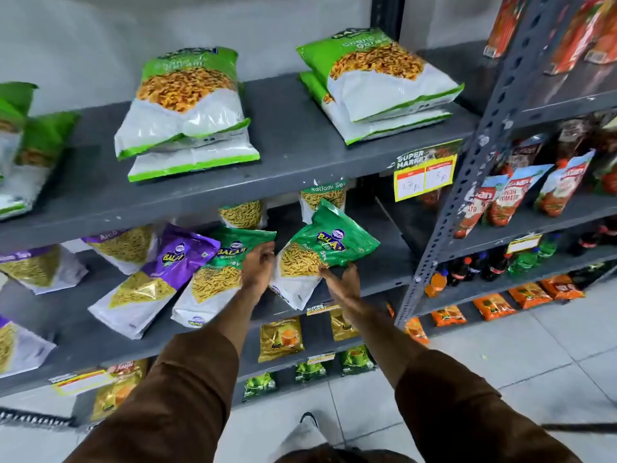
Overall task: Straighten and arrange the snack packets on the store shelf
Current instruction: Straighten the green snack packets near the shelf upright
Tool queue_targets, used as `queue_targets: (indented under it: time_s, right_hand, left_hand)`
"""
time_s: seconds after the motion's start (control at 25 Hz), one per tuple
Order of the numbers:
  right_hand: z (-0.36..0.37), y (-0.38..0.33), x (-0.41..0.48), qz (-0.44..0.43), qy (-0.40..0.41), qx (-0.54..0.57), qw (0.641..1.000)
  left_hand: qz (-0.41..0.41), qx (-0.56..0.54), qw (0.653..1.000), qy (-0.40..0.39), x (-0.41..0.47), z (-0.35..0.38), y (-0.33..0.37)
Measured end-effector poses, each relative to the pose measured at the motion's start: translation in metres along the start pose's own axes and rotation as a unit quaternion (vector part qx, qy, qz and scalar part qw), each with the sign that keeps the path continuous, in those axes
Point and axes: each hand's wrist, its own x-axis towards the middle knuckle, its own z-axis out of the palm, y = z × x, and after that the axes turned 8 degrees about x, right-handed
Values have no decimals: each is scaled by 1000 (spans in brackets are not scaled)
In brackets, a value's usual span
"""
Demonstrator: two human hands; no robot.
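Note:
On the middle grey shelf (377, 259) two green-topped sev packets lean forward. My left hand (258, 265) grips the right edge of the left green packet (220, 272). My right hand (344, 279) holds the lower edge of the right green packet (320, 252), which is tilted with its top to the upper right. A purple-topped packet (157, 279) leans to the left of them. Behind, further sev packets (322, 198) stand at the back of the shelf. Both my arms are in brown sleeves.
The upper shelf carries two stacks of green-and-white packets (187, 108) (380, 81) and a yellow price tag (424, 175). Lower shelves hold yellow and green packets (280, 339). A perforated upright (460, 182) borders the shelf on the right, with ketchup pouches (507, 198) and bottles beyond.

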Motion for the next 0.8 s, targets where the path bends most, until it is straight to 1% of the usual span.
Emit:
queue_targets:
  time_s: [0.04, 0.08, 0.12, 0.2, 0.28, 0.36, 0.48, 0.56, 0.68, 0.8]
  right_hand:
    - [5, 0, 7, 31, 0, 36, 999]
    - [8, -1, 10, 69, -21, 42, 996]
    - [11, -2, 13, 83, -37, 52, 995]
    - [17, -1, 21, 83, -46, 46, 994]
    - [21, -3, 25, 68, -40, 37, 996]
    - [25, -3, 27, 53, -45, 49, 996]
    - [26, -4, 28, 31, -60, 52, 996]
    - [22, -6, 30, 14, -55, 52, 997]
    - [15, -14, 32, -24, -53, 27, 998]
    - [2, -23, 38, -65, -65, 17, 996]
  left_hand:
    - [-26, -15, 999, -31, 10, 4, 2]
    - [-44, 8, 997, -66, 18, 7, 3]
    - [-64, 26, 993, -96, 27, 10, 4]
    - [-69, 84, 981, -160, 41, 15, 5]
    - [-73, 97, 974, -191, 47, 17, 8]
    - [-102, 76, 976, -174, 50, 19, 7]
    - [-119, 36, 981, -147, 47, 18, 6]
    - [-133, -4, 982, -134, 44, 20, 2]
    - [-130, -31, 985, -111, 34, 23, 1]
    - [-104, -65, 987, -101, 20, 27, 12]
